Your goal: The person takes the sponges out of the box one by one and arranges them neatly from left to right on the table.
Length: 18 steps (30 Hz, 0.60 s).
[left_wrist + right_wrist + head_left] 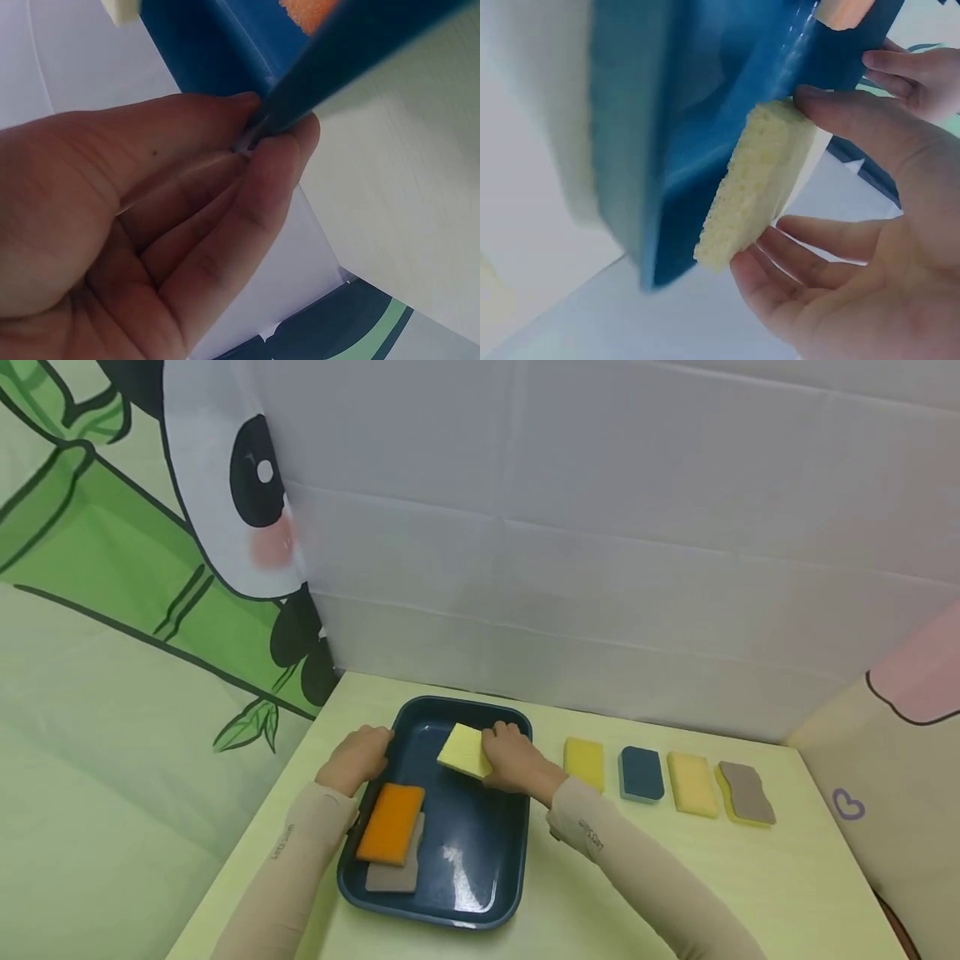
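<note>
Evidently the step in hand is handling the pale sponge point(462, 751) over the tray point(472, 818), and it should go best if the sponge is kept level and let down flat rather than dropped on a corner. It sits tilted above the far right part of the tray, near the right rim; whether any edge of it touches the tray is hard to tell. A light pinch seems enough, since a sponge this soft would likely dent under a hard squeeze. The bare stretch of tray floor at the near right looks roomy, so keeping the piece away from the orange sponge point(392, 825), which overlaps the grey sponge point(392, 878) at the near left, would avoid nudging that pair

As for the hands, the right hand point(517, 758) is clamped on the pale sponge, thumb at one edge and fingertips at the opposite one, spread about as wide as the piece itself. The left hand point(357, 760) pinches the tray's left rim toward the far end, thumb and fingertips nearly together with only the thin wall between them; that hold should steady the tray. On the counter point(810, 877) to the right, a yellow sponge point(584, 763), a blue sponge point(642, 772), a light yellow sponge point(692, 784) and a wavy-edged sponge point(747, 792) lie in a row, untouched by either hand
</note>
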{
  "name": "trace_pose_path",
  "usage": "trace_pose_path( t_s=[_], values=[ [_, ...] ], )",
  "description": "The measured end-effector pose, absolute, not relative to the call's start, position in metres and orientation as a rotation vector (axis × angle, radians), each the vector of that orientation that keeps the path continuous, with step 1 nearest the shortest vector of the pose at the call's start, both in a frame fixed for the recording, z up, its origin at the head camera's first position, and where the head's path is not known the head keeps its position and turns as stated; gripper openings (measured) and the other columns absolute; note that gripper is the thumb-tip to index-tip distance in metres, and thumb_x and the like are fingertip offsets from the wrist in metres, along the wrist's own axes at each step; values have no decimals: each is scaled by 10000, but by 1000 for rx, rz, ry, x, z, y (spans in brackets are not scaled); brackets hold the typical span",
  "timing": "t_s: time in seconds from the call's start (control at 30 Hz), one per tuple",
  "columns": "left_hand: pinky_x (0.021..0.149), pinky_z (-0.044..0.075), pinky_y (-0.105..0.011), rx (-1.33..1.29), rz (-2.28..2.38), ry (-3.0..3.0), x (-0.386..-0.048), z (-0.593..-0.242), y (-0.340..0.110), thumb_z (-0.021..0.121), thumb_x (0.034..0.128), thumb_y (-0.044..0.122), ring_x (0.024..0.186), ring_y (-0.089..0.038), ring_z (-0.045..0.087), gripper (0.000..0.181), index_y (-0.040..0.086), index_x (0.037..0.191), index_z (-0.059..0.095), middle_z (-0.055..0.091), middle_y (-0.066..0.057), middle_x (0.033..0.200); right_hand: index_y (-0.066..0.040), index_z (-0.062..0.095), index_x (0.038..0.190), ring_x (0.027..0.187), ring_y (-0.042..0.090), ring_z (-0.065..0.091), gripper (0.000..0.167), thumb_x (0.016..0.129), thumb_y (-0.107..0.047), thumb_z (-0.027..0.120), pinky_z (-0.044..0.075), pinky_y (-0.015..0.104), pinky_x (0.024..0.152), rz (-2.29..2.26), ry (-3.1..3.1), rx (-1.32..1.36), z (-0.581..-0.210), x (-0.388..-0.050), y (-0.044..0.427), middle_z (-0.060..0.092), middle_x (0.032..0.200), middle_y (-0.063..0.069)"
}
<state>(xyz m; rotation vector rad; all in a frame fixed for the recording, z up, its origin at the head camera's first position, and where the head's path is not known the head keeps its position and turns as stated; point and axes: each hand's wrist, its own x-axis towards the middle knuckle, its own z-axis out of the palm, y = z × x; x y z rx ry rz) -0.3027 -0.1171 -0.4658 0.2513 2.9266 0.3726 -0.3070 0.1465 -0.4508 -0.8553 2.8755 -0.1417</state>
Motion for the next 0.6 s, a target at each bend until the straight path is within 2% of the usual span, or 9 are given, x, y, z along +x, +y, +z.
trace_pose_path(
  t_s=[0.17,0.4,0.6],
  values=[
    [708,508,-425,255,389,2927,-303,-469,-118,639,864,-56,728,-274,572,248,-49,1111,667,659,-170,909,65,536,1248,1006,314,484,633,784,-221,857,458,412,833,-180,2864,-913,-444,-294,184,525,1167,189],
    [826,526,-461,248,413,2902,-303,-473,-122,634,866,-48,887,-301,636,387,-67,1253,629,653,-252,1179,89,514,1292,1106,370,496,683,755,-148,863,466,443,884,-286,2884,-870,-440,-277,236,504,1271,241],
    [829,527,-468,243,431,2899,-303,-470,-122,629,868,-54,848,-288,626,369,-70,1236,634,658,-250,1158,99,489,1317,1134,400,479,674,779,-99,842,461,485,872,-339,2864,-882,-441,-265,278,483,1278,251]
  ],
)
